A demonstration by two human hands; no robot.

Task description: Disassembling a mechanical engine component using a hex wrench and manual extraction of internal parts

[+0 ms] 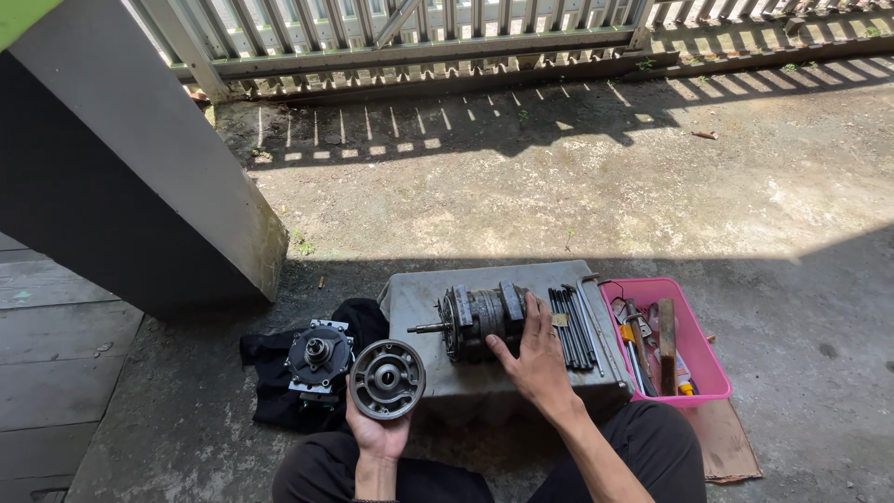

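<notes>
The left hand (377,430) lies palm up at about 7 o'clock in the view, fingers curled under a round metal disc (387,378) with a hub hole in its middle, cradling it by the lower rim. The right hand (537,359) rests spread on the ribbed metal cylinder body (480,321), which lies on its side on a grey box-like surface (419,296), its short shaft (426,328) pointing toward 9 o'clock. The thumb presses the near side while the fingers drape over the right-hand end.

To handle this well, I judge the right hand should hold the body firm so it cannot roll, and the disc should be kept square to the shaft, facing it, not tilted, with fingers clear of the hub.

At 3 o'clock of the body lies a row of long dark bolts (570,328), and beyond them a pink tray (712,359) of tools. At 9 o'clock, another round part (318,354) sits on a black cloth (265,373) on the concrete floor (559,186).
</notes>
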